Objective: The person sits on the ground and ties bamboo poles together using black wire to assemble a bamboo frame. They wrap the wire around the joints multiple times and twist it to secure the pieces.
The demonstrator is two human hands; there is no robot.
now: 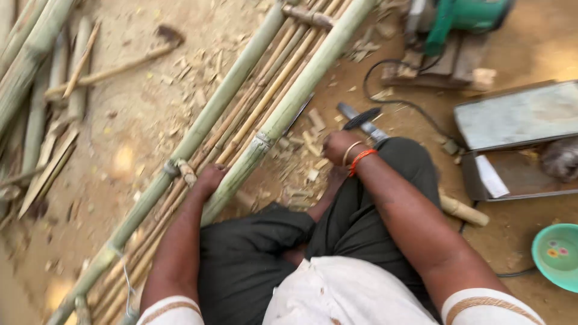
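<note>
Head view: left hand point(211, 179) flat on green bamboo frame point(265, 126); right hand point(338, 146) gripping hammer point(361, 120).

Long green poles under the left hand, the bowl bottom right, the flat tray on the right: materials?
Poles: bamboo by the look, raw green-yellow skin with node rings, lashed together; the left hand rests on them. Bowl: probably plastic, smooth glossy turquoise. Tray: seemingly sheet metal, dull grey, thin edges.

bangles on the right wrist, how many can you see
2: a thin metal bangle nearer the right hand, and an orange bangle just behind it toward the forearm. More could be hidden on the wrist's underside.
</note>
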